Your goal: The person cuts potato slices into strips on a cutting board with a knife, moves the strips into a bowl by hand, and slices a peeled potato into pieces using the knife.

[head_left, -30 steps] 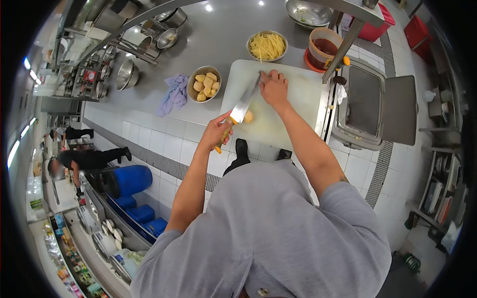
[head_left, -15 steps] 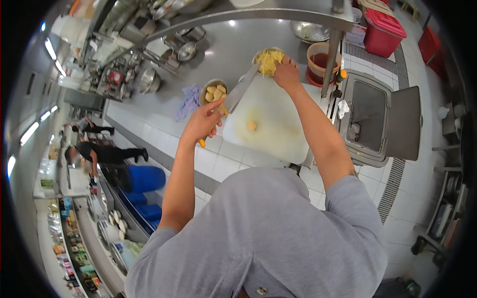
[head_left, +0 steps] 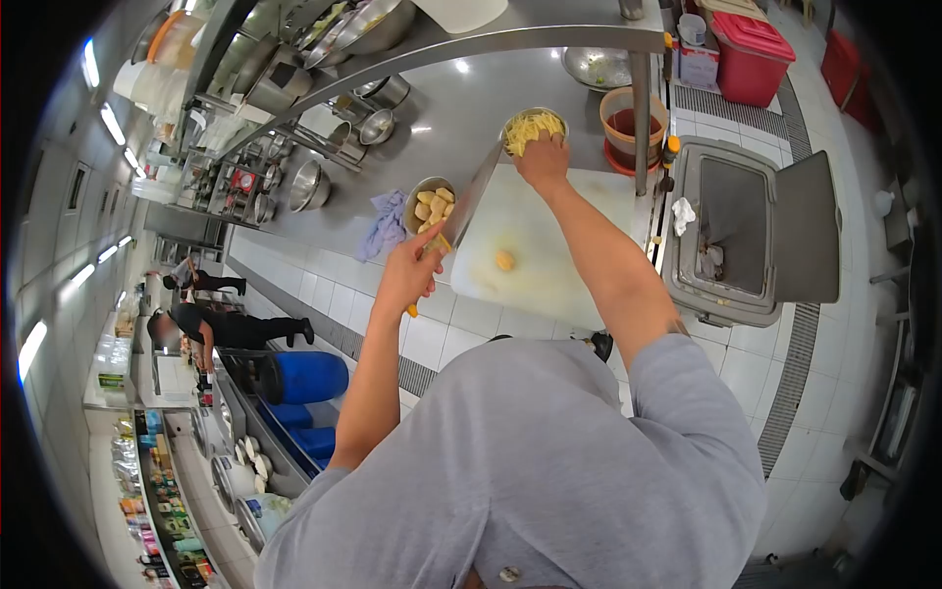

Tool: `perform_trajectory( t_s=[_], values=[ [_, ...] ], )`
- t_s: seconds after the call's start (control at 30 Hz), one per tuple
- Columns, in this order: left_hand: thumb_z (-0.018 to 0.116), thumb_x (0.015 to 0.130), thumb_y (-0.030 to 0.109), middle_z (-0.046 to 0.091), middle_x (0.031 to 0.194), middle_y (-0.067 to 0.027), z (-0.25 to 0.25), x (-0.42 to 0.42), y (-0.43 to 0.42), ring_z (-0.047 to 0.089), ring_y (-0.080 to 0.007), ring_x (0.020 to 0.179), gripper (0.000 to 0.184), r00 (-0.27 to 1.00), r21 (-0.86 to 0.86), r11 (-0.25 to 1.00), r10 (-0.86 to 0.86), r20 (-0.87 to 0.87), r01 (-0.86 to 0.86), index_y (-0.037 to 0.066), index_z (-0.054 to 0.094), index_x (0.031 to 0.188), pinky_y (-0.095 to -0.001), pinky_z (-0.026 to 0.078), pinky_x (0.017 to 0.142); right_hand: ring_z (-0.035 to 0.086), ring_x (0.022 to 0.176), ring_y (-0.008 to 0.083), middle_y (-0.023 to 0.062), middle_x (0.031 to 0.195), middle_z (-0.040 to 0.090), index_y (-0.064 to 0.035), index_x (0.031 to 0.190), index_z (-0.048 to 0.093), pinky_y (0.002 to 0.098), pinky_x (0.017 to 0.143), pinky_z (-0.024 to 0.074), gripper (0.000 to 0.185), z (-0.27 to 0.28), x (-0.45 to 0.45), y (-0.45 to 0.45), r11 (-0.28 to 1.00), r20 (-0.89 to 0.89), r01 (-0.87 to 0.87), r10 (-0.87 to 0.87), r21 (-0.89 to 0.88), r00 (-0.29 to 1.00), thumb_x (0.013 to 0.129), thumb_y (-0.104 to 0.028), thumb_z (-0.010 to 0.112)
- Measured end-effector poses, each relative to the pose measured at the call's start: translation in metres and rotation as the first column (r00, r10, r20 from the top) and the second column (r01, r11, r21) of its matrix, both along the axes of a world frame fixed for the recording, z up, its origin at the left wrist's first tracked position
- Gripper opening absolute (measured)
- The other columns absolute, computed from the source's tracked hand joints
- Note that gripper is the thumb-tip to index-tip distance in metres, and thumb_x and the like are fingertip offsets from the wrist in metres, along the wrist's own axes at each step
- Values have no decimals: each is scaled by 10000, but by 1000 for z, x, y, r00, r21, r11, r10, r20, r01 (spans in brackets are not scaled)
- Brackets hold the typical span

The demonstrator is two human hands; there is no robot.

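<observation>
My left hand is closed round the yellow handle of a large kitchen knife. Its broad blade points up and away along the left edge of the white cutting board. Beyond the board stands a metal bowl heaped with thin pale-yellow strips. My right hand reaches into it with bent fingers on the strips; the fingertips are partly hidden. One peeled yellowish chunk lies on the board. Just beyond my left hand, a second metal bowl holds several peeled yellowish pieces.
A purple cloth lies left of the bowls. To the right stand a container of dark red liquid and an open grey bin. A metal shelf spans the counter's far side. Two people are at far left.
My right hand has shifted left and now lies over the near side of the strips. My left hand still holds the knife, its blade turned more upright. The view has shifted slightly.
</observation>
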State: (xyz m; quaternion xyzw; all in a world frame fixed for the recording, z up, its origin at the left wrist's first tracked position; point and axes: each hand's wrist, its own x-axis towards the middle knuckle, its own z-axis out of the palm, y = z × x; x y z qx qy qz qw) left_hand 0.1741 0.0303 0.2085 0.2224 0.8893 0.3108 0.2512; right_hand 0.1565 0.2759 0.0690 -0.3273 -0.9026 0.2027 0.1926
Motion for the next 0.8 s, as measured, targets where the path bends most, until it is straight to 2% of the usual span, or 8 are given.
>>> perform_trajectory(
  t_s=[0.17,0.3,0.4,0.5,0.57,0.6,0.67,0.8],
  values=[
    [686,1104,163,683,827,-26,-13,-18,-51,569,-78,525,573,997,51,996,76,26,-78,185,621,1673,-279,499,478,607,1377,388,142,1436,691,-51,1161,859,551,1112,526,379,11,-20,-2,983,19,96,-94,-159,995,954,-363,800],
    [684,1110,147,681,826,-20,-10,-19,-79,561,-72,524,567,982,98,979,172,80,-179,188,622,1672,-276,496,477,642,1350,425,183,1376,732,-34,1188,853,594,1066,556,426,5,-31,-3,995,12,53,-53,-80,999,990,-395,743],
    [681,1119,145,683,827,-18,-23,-35,-102,561,-65,531,557,977,110,974,184,107,-196,211,627,1669,-275,501,482,674,1334,436,183,1329,781,-28,1172,850,596,1036,586,391,10,-44,-8,996,133,-1,13,-87,991,991,-351,722],
    [684,1115,137,684,831,-19,-31,-59,-123,561,-60,538,565,968,152,968,169,183,-198,221,627,1671,-268,499,488,767,1191,399,184,1223,833,-55,1159,862,548,955,626,378,8,-66,-12,997,159,74,-68,-27,985,988,-366,730],
    [698,1108,134,686,841,-19,-24,-70,-132,559,-59,542,572,973,146,970,173,152,-195,214,627,1670,-262,492,490,823,982,367,181,1058,852,-94,1105,884,481,886,643,334,9,-74,-8,996,-87,65,-70,-60,994,974,-372,753],
    [698,1108,134,686,841,-19,-25,-77,-138,559,-59,542,572,967,150,966,185,174,-212,214,627,1670,-262,492,490,823,982,367,181,1058,852,-94,1105,884,481,886,643,334,8,-74,-8,997,-66,52,-56,-50,996,974,-372,753],
    [716,1101,135,690,853,-20,-29,-96,-155,556,-58,540,577,964,213,953,171,205,-214,207,630,1667,-258,486,491,803,852,409,224,886,817,4,974,859,484,803,629,351,17,-74,-6,980,-314,-92,33,-175,949,978,-333,760],
    [716,1102,137,691,861,-21,-52,-132,-183,558,-56,547,577,952,266,939,142,272,-216,207,629,1668,-259,490,495,804,818,345,191,867,826,-22,936,871,465,778,610,311,33,-78,-18,960,-222,-32,-32,-280,974,960,-325,806]
  ],
)
